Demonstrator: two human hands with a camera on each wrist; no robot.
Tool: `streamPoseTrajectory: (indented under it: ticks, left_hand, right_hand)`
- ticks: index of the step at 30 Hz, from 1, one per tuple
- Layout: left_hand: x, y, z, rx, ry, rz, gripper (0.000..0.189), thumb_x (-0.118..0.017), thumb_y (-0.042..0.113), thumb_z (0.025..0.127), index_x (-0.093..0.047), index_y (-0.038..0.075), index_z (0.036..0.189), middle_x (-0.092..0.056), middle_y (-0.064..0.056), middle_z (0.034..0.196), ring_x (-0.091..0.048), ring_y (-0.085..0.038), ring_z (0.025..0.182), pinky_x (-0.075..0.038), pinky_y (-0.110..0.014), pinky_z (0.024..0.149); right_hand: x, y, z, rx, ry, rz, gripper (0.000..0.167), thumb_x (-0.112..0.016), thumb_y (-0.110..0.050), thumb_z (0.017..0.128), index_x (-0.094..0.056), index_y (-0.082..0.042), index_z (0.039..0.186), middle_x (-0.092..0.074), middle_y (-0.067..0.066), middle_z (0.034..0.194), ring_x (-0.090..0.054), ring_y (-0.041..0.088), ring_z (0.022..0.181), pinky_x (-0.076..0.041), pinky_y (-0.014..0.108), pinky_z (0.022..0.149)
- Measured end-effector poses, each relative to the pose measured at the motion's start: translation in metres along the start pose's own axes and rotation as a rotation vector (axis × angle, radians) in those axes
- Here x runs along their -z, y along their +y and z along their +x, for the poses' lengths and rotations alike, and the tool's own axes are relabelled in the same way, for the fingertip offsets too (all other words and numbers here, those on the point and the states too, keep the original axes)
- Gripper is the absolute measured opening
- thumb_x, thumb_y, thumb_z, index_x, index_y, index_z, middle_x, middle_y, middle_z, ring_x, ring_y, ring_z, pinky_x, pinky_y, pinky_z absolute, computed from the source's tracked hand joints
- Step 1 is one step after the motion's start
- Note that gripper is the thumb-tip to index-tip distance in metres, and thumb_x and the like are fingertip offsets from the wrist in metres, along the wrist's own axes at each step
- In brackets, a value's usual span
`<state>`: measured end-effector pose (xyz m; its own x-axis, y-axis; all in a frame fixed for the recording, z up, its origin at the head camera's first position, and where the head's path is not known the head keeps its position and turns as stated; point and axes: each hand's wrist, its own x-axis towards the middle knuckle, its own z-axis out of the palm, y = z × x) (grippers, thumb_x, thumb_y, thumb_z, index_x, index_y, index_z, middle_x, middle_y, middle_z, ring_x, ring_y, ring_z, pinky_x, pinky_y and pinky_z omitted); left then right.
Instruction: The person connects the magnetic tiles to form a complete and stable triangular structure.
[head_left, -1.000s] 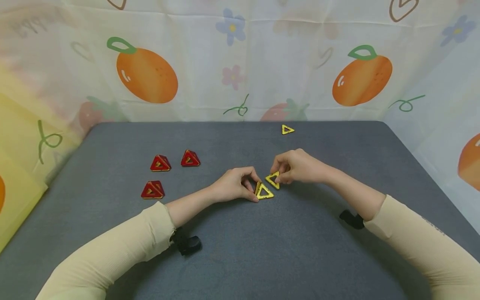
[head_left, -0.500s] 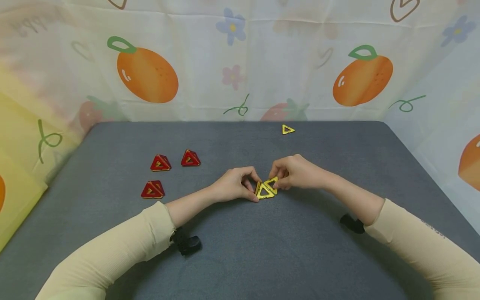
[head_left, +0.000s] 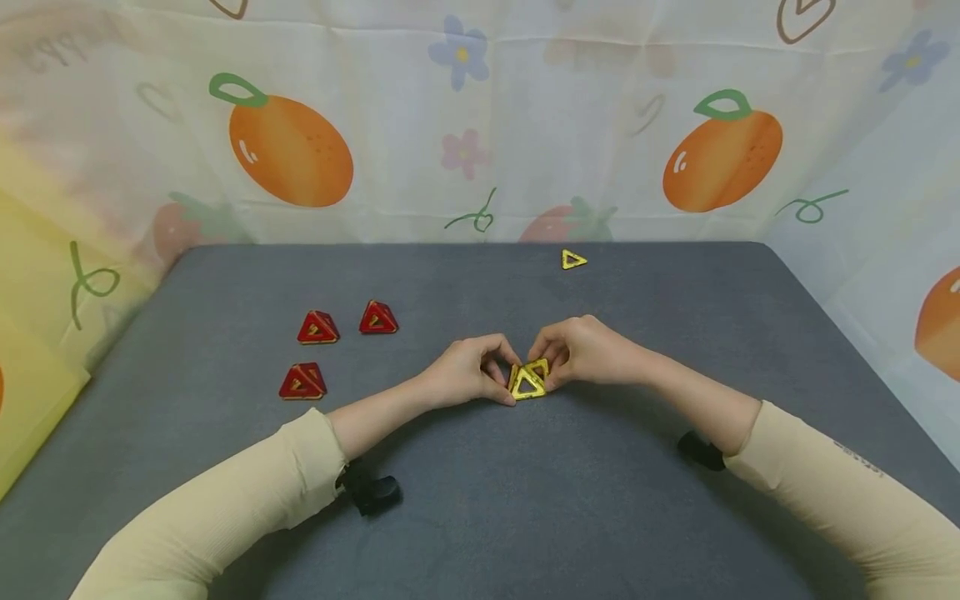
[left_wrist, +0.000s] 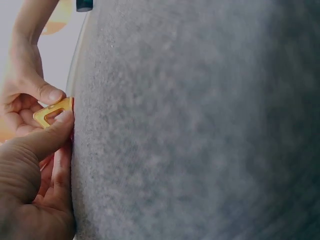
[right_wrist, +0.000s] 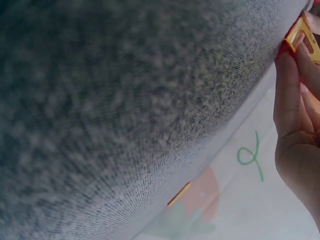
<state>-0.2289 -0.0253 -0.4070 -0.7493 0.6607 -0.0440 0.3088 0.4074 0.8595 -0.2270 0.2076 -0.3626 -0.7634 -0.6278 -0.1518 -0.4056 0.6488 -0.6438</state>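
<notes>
Yellow hollow triangular tiles lean together near the table's middle in the head view. My left hand (head_left: 474, 372) pinches the left side of the leaning yellow tiles (head_left: 529, 396) between thumb and fingers; the front tile stands tilted with its point up. From the right, my right hand (head_left: 596, 353) pinches another yellow triangular tile (head_left: 543, 364) against them. The left wrist view shows both thumbs at a yellow tile (left_wrist: 62, 104), close over the table. In the right wrist view, fingertips press at a yellow tile (right_wrist: 295, 37) by the frame's edge.
Three red pyramids stand to the left: one nearer (head_left: 303, 382), one behind it (head_left: 318, 328) and one farther right (head_left: 378, 318). A loose yellow triangular tile (head_left: 564, 260) lies by the back edge of the dark table (head_left: 480, 508). A fruit-printed cloth (head_left: 405, 125) hangs behind.
My right hand has moved left and slightly nearer, bringing its yellow triangular tile from apart to up against the tiles in my left hand. The left hand has stayed in place.
</notes>
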Motion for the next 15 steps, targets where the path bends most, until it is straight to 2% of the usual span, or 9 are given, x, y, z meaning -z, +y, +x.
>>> streamPoseTrajectory:
  ticks: [6,10,15]
  left_hand:
    - [-0.007,0.003,-0.001,-0.017,0.042,-0.004,0.043,-0.085,0.004,0.073,-0.064,0.003,0.110,-0.072,-0.014,0.102,-0.071,-0.014,0.090,-0.057,-0.019,0.076]
    - [-0.010,0.006,0.000,-0.005,0.052,-0.009,0.044,-0.085,0.001,0.072,-0.064,0.001,0.111,-0.070,-0.015,0.108,-0.072,-0.020,0.099,-0.057,-0.018,0.079]
    - [-0.010,0.007,0.000,-0.012,0.060,0.010,0.043,-0.085,0.002,0.072,-0.064,0.002,0.111,-0.070,-0.015,0.108,-0.072,-0.022,0.100,-0.057,-0.017,0.079]
  right_hand:
    - [-0.004,-0.001,0.000,0.015,0.004,0.015,0.032,-0.085,-0.015,0.076,-0.072,-0.013,0.106,-0.075,0.002,0.094,-0.070,0.006,0.076,-0.057,0.024,0.067]
    - [-0.005,-0.002,0.000,0.025,0.017,0.007,0.032,-0.085,-0.014,0.075,-0.072,-0.013,0.105,-0.075,0.002,0.092,-0.070,0.005,0.074,-0.056,0.024,0.065]
    - [-0.004,-0.003,0.001,0.033,0.021,-0.002,0.032,-0.085,-0.014,0.075,-0.071,-0.013,0.104,-0.075,0.000,0.090,-0.070,0.005,0.073,-0.056,0.024,0.065]
